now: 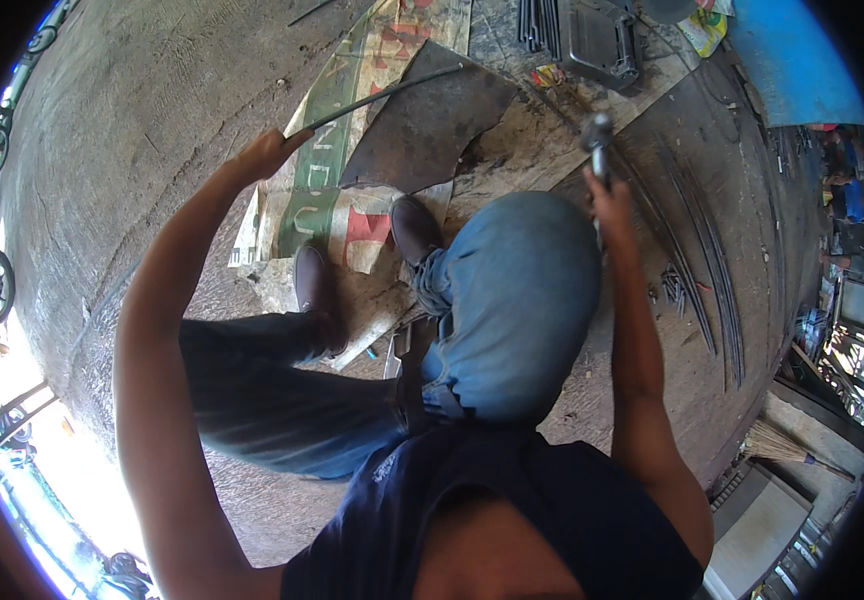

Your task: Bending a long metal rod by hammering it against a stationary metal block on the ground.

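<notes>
My left hand (260, 158) is closed around one end of a long, thin metal rod (382, 97). The rod slants up to the right, its far end over a dark metal plate (422, 135). Under that plate lies a worn printed sheet (314, 170) in green, white and red. Beside my right knee, my right hand (607, 205) grips a hammer (600, 155) by the handle. Its head points away from me, raised above the floor and apart from the rod. My shoes rest at the near edge of the printed sheet.
Several long dark rods (717, 270) lie on the floor at right, with small metal pieces (674, 285) beside them. A dark case (600, 45) and a bundle of bars (539, 25) sit at the far side. A blue sheet (792, 60) and a broom (780, 443) are further right.
</notes>
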`<act>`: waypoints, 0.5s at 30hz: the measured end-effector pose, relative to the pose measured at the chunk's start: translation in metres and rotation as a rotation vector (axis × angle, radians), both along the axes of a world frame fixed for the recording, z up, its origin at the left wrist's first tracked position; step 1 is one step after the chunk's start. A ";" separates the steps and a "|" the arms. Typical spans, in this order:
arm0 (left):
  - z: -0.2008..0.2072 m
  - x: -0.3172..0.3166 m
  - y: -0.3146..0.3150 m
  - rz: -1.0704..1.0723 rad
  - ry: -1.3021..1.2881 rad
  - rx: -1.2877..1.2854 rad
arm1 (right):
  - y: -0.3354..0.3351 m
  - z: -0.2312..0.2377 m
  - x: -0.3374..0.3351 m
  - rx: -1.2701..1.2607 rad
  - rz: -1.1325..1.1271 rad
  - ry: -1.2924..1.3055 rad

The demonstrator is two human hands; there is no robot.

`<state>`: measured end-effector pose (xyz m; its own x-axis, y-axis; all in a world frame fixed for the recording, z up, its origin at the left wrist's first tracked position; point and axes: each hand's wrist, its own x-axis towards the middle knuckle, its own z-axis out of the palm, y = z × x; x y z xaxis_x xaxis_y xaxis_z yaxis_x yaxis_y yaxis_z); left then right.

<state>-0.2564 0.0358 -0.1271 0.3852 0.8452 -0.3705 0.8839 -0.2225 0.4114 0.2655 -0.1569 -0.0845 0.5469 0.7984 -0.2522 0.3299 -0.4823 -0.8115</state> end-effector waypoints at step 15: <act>0.050 0.020 -0.031 0.007 0.262 0.211 | 0.038 0.289 -0.090 0.704 0.228 0.576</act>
